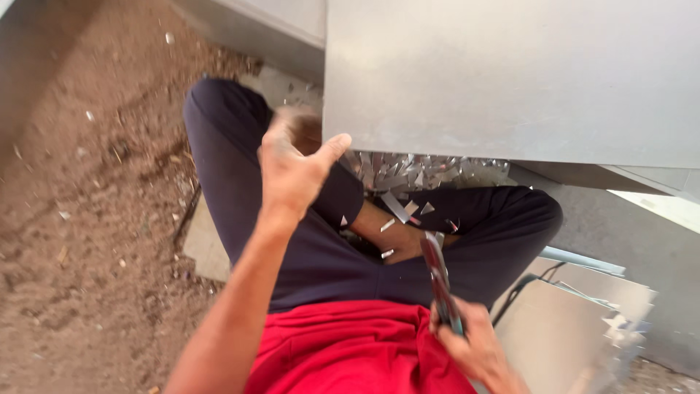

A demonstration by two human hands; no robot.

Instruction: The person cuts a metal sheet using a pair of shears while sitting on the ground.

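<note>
Nearest the camera, a smooth red shirt (350, 350) fills the bottom of the view. Just right of it, the right hand (470, 343) is clenched around the handles of one pair of metal snips (440, 281), whose dull dark blades point up and away over the lap. The snips sit low and right of centre, above the right thigh.

Beyond the shirt come dark navy trousers (306, 255), soft matte cloth, with the two legs folded so the knees spread left and right. A bare foot or ankle (386, 233) shows between them. A few small bright metal slivers (397, 208), flat and sharp-cornered, lie on the cloth and the skin; five or six can be made out there.

The left hand (295, 164) is raised above the left knee, released and holding nothing, thumb stuck out to the right and fingers blurred. It is close to the lower left corner of one large flat sheet of grey metal (510, 80), smooth and dull, which spans the upper right; whether it touches the edge cannot be told.

Under that sheet's lower edge lies a heap of shiny triangular and strip-shaped offcuts (415, 171), too many to count. At the right, more flat pale sheets (576, 321) are stacked, at least two. At the left, the ground (87, 182) is rough reddish-brown dirt scattered with small chips.
</note>
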